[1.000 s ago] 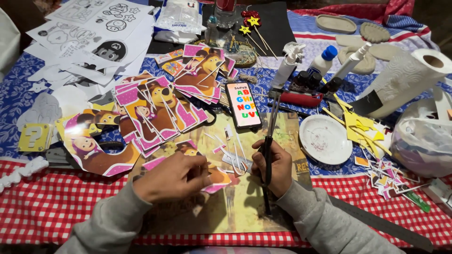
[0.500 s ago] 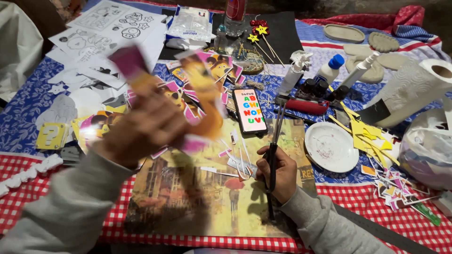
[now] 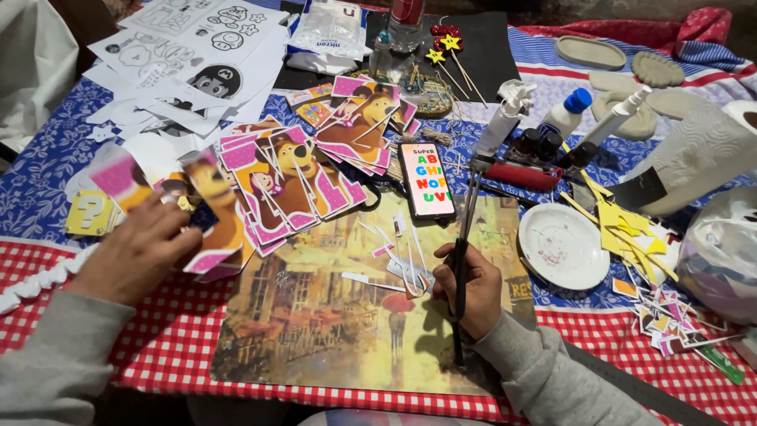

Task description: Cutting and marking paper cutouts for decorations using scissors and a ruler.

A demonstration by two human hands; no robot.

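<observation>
Head view: my left hand (image 3: 138,248) gripped the pink cartoon cutout (image 3: 209,217) over the bench's (image 3: 47,181) left side, beside the cutout pile (image 3: 288,185). Right hand (image 3: 469,288) clamped on the long scissors (image 3: 464,252). Step judged: stacking; next needs careful alignment.

The printed mat (image 3: 315,331) lies mostly bare between the left hand (image 3: 138,252) and right hand (image 3: 467,288), giving passage there, hemmed by paper scraps (image 3: 394,264), cutouts (image 3: 292,185), a phone (image 3: 426,180), and a plate (image 3: 562,246) beside it.
</observation>
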